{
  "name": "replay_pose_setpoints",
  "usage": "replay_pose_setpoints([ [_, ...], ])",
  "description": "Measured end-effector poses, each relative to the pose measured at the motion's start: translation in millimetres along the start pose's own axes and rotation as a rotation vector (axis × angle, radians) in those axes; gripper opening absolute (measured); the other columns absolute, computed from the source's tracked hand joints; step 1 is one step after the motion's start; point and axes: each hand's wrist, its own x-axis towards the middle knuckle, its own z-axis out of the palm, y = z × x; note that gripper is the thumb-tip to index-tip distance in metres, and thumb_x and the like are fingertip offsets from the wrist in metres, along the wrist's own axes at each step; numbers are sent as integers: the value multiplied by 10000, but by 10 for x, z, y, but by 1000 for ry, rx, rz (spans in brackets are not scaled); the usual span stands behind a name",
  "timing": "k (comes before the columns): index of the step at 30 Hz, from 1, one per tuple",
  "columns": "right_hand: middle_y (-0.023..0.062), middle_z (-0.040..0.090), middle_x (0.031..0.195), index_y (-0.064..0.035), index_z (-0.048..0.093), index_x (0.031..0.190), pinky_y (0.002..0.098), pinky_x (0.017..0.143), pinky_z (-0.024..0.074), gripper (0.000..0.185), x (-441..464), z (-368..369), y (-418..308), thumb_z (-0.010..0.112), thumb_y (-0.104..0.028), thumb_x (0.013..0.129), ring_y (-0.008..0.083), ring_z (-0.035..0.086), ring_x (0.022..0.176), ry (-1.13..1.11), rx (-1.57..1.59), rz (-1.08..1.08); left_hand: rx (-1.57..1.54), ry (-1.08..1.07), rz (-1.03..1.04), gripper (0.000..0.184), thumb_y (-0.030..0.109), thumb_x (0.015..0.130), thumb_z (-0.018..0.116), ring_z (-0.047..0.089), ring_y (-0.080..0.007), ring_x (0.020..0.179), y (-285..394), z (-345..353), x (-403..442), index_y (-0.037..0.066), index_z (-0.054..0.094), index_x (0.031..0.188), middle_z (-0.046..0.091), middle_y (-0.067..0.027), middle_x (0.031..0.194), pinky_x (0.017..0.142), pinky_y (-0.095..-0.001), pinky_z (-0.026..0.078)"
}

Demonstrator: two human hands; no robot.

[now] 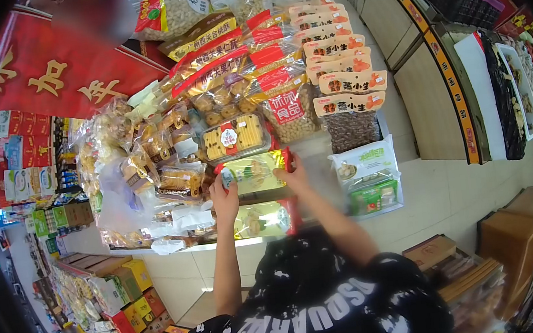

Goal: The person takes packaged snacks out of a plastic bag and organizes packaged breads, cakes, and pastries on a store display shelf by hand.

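Note:
Between my two hands lies a yellow-green snack packet (pixel 253 172) with red ends. My left hand (pixel 225 195) grips its left end, and my right hand (pixel 294 175) has the fingers closed on its right end. A similar yellow-green packet (pixel 260 220) rests just below, near the front edge of the display. Directly above the held packet sits a clear plastic box of yellow cookies (pixel 233 137) with a red and white label. Bagged pastries (pixel 181 179) lie to the left of my left hand.
Rows of orange-topped bags (pixel 349 103) and red-topped nut bags (pixel 286 102) stand behind. White and green packets (pixel 365 162) sit at the right corner. Stacked cartons (pixel 129 285) are at lower left, a wooden counter (pixel 431 94) at right, brown boxes (pixel 514 235) at lower right.

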Motion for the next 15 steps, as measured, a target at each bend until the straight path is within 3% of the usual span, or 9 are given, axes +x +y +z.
replay_pose_setpoints([
  [2,171,575,1189,-11,389,1347,342,919,454,796,43,-276,120,784,-255,702,240,568,1082,128,-86,-82,-358,-72,-107,621,357,879,592,508,-319,1088,-47,99,39,-14,412,1343,484,-212,1228,989,-398,368],
  [3,171,575,1189,-11,389,1347,342,919,454,796,-14,-388,8,784,-255,702,240,568,1082,127,-88,-80,-359,-72,-110,621,357,879,592,508,-319,1088,-86,171,84,-14,412,1343,484,-212,1228,989,-398,368],
  [5,210,553,1235,-12,383,1369,364,961,427,789,-170,-605,-380,757,-291,733,299,555,1116,281,-281,-61,-557,-292,-262,651,412,874,607,529,-254,1088,-122,349,190,-6,428,1340,521,-172,1226,974,-363,390],
  [7,230,536,1252,3,361,1382,365,985,406,787,-77,-717,-300,735,-296,757,319,539,1139,276,-227,-85,-638,-368,-357,645,445,861,619,527,-228,1120,109,405,201,1,472,1305,562,-138,1209,945,-342,414],
  [9,249,519,1268,19,338,1394,367,1010,386,786,-81,-732,-237,713,-301,781,338,522,1161,263,-168,-108,-723,-681,-627,582,445,884,587,554,-208,1110,273,404,283,15,507,1269,595,-87,1183,939,-325,432],
  [10,262,497,1286,36,316,1400,375,1023,371,771,-184,-700,-253,687,-284,804,345,500,1185,334,-377,-201,-979,-801,-669,488,413,917,550,584,-184,1078,174,544,359,49,530,1242,620,-52,1160,941,-326,446],
  [11,274,476,1304,53,293,1405,383,1037,357,756,-300,-666,-263,661,-267,827,353,477,1209,402,-587,-295,-982,-796,-672,488,413,917,550,584,-184,1078,44,642,392,49,530,1242,620,-52,1160,941,-326,446],
  [13,278,444,1327,63,247,1417,394,1048,342,770,-521,-639,-239,642,-259,840,356,451,1231,404,-675,-395,-1029,-766,-665,509,421,939,520,591,-211,1088,141,722,415,29,508,1265,601,-98,1212,926,-375,478],
  [15,282,413,1351,73,200,1429,405,1058,327,785,-723,-589,-129,624,-252,854,359,425,1252,396,-761,-489,-1029,-751,-640,507,426,945,509,588,-200,1090,210,751,385,30,510,1261,602,-89,1212,937,-360,466],
])
